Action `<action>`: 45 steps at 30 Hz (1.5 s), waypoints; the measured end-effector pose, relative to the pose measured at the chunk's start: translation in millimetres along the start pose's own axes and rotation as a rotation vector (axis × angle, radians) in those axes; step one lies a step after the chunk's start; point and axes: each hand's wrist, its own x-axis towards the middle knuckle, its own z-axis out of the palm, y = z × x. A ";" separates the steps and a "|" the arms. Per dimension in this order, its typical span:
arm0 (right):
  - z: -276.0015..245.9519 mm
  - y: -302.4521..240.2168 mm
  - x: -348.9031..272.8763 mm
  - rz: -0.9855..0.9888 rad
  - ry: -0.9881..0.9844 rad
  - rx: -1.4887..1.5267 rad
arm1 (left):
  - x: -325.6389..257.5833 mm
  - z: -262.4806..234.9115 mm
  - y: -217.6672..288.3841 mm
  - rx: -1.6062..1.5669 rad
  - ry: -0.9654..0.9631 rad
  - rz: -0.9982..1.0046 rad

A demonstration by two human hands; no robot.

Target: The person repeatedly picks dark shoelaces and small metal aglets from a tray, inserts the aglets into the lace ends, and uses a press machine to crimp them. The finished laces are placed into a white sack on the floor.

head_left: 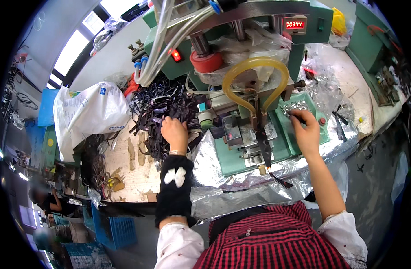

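My left hand (174, 132) reaches into a heap of thin dark frame parts (157, 107) on the worn bench, fingers curled among them; whether it holds one I cannot tell. A black arm cover wraps that forearm. My right hand (305, 130) rests on the right side of the green machine base (282, 148), its fingertips pinched at a small pile of shiny metal bits (296, 106). Between the hands stands the press head with a yellow tube loop (255, 74) and a dark strip (264, 150) hanging below it.
A white plastic bag (91, 112) lies left of the heap. Silver foil (241, 188) covers the bench front. A red digital counter (295, 24) glows on the machine top. Blue crates (111, 228) sit on the floor at lower left, near another person.
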 end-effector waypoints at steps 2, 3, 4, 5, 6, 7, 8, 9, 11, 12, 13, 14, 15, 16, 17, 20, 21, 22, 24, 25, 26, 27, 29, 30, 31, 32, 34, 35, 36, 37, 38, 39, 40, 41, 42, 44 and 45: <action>-1.8 -0.6 -1.4 -0.014 0.033 -0.057 | 4.6 15.2 -0.4 0.074 0.023 -0.024; -9.0 0.8 -6.4 -0.052 0.039 -0.124 | 1.4 15.1 -3.9 0.040 0.034 0.000; -19.9 3.4 -13.1 -0.082 0.041 -0.176 | -2.7 11.6 -9.0 0.013 -0.026 -0.004; -34.5 6.7 -21.4 -0.164 0.065 -0.293 | -11.2 6.1 -14.8 -0.051 -0.049 -0.023; -49.3 10.6 -30.2 -0.170 0.105 -0.337 | -22.2 -0.7 -21.3 -0.121 0.000 -0.001; -64.0 13.4 -41.0 -0.159 0.146 -0.358 | -33.6 -7.1 -26.5 -0.142 0.028 0.007; -74.8 16.3 -49.6 -0.143 0.189 -0.357 | -45.3 -12.5 -29.7 -0.215 0.108 0.035; -82.8 17.2 -56.3 -0.111 0.193 -0.388 | -53.6 -17.7 -31.0 -0.241 0.116 0.047; -90.3 10.5 -66.3 -0.048 0.228 -0.402 | -61.9 -24.8 -28.3 -0.279 0.131 0.098; -88.0 3.2 -67.2 -0.070 0.167 -0.359 | -63.2 -27.9 -25.0 -0.296 0.117 0.119; -80.3 -6.5 -64.5 -0.069 0.151 -0.314 | -60.3 -29.8 -20.2 -0.400 0.184 0.140; -71.7 -19.1 -58.8 -0.134 0.069 -0.245 | -56.3 -32.6 -15.1 -0.454 0.167 0.105; -60.6 -33.6 -51.5 -0.151 0.005 -0.203 | -50.8 -35.2 -9.8 -0.650 0.137 0.021; -47.3 -48.0 -40.4 -0.245 -0.060 -0.112 | -45.4 -37.9 -4.4 -0.839 0.138 -0.057; -34.0 -61.1 -29.1 -0.305 -0.127 -0.053 | -42.5 -41.5 -0.2 -1.027 0.115 -0.110; 11.9 -88.4 -3.5 -0.374 -0.076 0.086 | -48.6 -52.2 12.2 -1.482 -0.038 -0.336; 21.6 -92.7 -3.4 -0.291 -0.044 0.112 | -56.9 -56.9 16.3 -1.447 -0.044 -0.384; 28.9 -94.0 -4.9 -0.120 -0.036 0.108 | -67.5 -63.5 19.7 -1.456 -0.058 -0.395; 36.3 -90.2 -12.8 -0.059 -0.018 0.332 | -90.7 -81.5 30.3 -1.498 -0.061 -0.442; 37.0 -87.3 -18.9 0.071 -0.043 0.397 | -97.7 -93.8 34.6 -1.530 -0.048 -0.424; 37.5 -84.1 -22.0 0.063 -0.043 0.438 | -102.6 -108.1 41.9 -1.573 0.038 -0.337; 37.6 -82.3 -24.9 0.083 -0.067 0.459 | -107.8 -126.0 47.8 -1.636 0.121 -0.296; 37.4 -84.4 -26.2 0.097 -0.079 0.520 | -96.4 -164.5 53.4 -1.697 0.327 -0.027; 37.0 -88.3 -25.3 0.123 -0.120 0.546 | -87.2 -182.8 54.9 -1.706 0.487 0.246; 36.9 -94.5 -24.2 0.132 -0.134 0.574 | -85.8 -202.9 56.2 -1.769 0.454 0.309; 36.8 -101.8 -22.9 0.143 -0.146 0.600 | -73.5 -211.4 61.2 -1.591 0.478 0.334; 31.1 -118.0 -24.1 0.174 -0.219 0.619 | -59.4 -222.0 71.0 -1.489 0.323 0.119; 25.4 -125.0 -26.4 0.187 -0.233 0.648 | -57.6 -224.8 74.2 -1.490 0.358 0.143; 20.0 -130.1 -28.9 0.227 -0.245 0.669 | -61.3 -225.1 78.6 -1.363 0.447 0.258; 11.2 -132.9 -33.1 0.250 -0.339 0.726 | -64.6 -222.5 83.7 -1.299 0.491 0.436; 5.6 -133.0 -36.0 0.120 -0.394 0.646 | -73.6 -219.6 88.1 -1.229 0.566 0.568; 1.1 -129.3 -35.9 0.011 -0.416 0.551 | -81.3 -216.2 92.8 -1.167 0.451 0.692; -3.6 -122.9 -34.4 -0.079 -0.447 0.475 | -89.4 -212.2 98.2 -1.132 0.472 0.822; -4.1 -113.3 -28.8 -0.047 -0.395 0.427 | -95.7 -207.4 104.3 -1.044 0.399 0.892; -1.5 -101.3 -20.4 -0.084 -0.367 0.376 | -99.7 -201.9 110.2 -0.997 0.427 0.960; -4.3 -72.5 -0.8 0.097 -0.243 0.346 | -101.1 -190.5 120.7 -0.874 0.475 0.994; -9.5 -57.2 7.7 0.107 -0.164 0.356 | -102.5 -187.1 122.1 -0.920 0.487 1.002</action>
